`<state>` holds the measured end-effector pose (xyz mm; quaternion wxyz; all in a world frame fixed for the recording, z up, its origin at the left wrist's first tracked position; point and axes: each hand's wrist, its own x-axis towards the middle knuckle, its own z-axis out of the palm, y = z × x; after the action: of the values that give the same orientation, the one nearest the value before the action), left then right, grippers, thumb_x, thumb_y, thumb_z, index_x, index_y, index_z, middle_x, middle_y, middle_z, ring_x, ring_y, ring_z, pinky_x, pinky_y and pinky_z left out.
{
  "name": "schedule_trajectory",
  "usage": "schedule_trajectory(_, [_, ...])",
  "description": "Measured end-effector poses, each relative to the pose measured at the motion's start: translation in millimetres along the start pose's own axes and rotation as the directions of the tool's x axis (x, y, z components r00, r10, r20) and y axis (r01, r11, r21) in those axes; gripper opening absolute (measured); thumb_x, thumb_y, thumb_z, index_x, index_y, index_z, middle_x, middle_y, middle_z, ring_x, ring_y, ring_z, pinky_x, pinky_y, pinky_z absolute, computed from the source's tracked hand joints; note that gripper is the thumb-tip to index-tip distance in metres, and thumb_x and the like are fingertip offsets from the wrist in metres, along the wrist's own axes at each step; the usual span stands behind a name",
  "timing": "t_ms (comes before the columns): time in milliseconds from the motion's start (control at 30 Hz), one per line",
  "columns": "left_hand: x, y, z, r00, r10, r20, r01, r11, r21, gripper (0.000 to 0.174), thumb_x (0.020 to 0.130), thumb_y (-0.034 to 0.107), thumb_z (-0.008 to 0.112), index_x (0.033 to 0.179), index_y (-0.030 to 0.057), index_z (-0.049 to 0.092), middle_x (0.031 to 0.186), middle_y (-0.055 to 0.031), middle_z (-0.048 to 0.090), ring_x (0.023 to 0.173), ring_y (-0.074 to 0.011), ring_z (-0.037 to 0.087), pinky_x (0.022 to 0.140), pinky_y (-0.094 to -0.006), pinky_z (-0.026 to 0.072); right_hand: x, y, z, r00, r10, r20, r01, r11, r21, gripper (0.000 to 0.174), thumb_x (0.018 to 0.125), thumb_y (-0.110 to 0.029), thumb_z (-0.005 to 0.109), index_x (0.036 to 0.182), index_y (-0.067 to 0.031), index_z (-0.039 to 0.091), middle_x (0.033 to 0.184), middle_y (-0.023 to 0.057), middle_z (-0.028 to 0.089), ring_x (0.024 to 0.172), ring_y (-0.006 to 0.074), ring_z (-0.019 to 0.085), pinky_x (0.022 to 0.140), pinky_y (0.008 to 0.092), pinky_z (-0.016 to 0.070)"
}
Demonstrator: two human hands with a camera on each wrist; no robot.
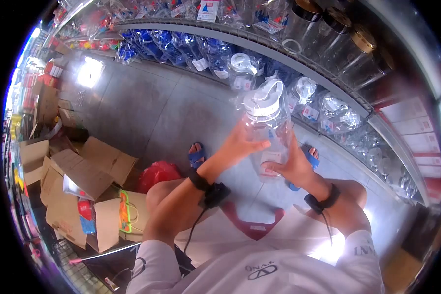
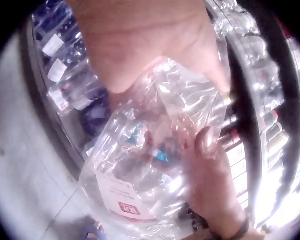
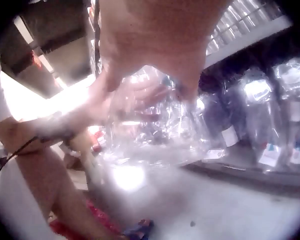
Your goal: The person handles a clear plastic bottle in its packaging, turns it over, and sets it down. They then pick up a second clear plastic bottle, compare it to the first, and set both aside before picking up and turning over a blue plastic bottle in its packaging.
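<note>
Forearms (image 1: 170, 209) forward, left hand (image 1: 240, 143) and right hand (image 1: 300, 167) opposite each other, fingers (image 1: 293, 143) curved, thumbs (image 1: 260, 146) inward.

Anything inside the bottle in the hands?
No contents can be made out in the clear bottle; parts of the left hand and right hand show through it. The white lid hides the top, the label covers a patch, and glare on the wrap blurs more.

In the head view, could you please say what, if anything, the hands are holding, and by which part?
The left hand and right hand hold a clear, wrapped bottle by opposite sides of its body, below the white lid.
</note>
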<state>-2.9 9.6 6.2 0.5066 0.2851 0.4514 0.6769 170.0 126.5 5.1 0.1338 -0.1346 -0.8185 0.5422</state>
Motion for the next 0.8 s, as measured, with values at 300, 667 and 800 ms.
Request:
schedule_trajectory(300, [2.0,9.4,-16.4,0.993,0.083,0.079,-0.091,0.99,0.107,0.08,0.08,0.013,0.081,0.146,0.0045,0.037,0.139,-0.0057,0.051,0.128,-0.0164,0.048,0.107,-0.0357,0.0397,3.2,-11.6,-10.5,0.995,-0.088,0.042,0.093,0.989,-0.119,0.12,0.072,-0.022,0.088,0.155,0.0014,0.005,0.15,0.0269,0.033,0.137,0.0374,0.039,0.11,0.0417,0.0375])
schedule_trajectory(667, [8.1,-22.9,-10.8,0.969,-0.072,-0.234,0.123,0.97,0.209,0.069,0.085,0.014,0.076,0.143,0.0045,0.04,0.133,-0.0093,0.053,0.122,-0.0183,0.051,0.101,-0.0348,0.0435,4.4,16.0,-9.2,0.992,0.118,0.033,-0.121,0.983,0.136,0.11,0.079,-0.019,0.083,0.155,-0.0021,0.006,0.157,0.0223,0.021,0.142,0.036,0.034,0.109,0.0472,0.0394])
schedule_trajectory(800, [1.4,-22.7,-1.5,0.971,-0.184,-0.152,0.209,0.962,0.173,0.055,0.096,0.026,0.063,0.143,0.0042,0.042,0.136,-0.0114,0.052,0.121,-0.0205,0.053,0.101,-0.0355,0.0443,4.8,24.9,-9.5,0.955,0.266,-0.127,-0.207,0.912,0.353,0.102,0.083,-0.025,0.081,0.154,-0.0023,0.01,0.155,0.0206,0.024,0.141,0.0359,0.034,0.107,0.0469,0.041])
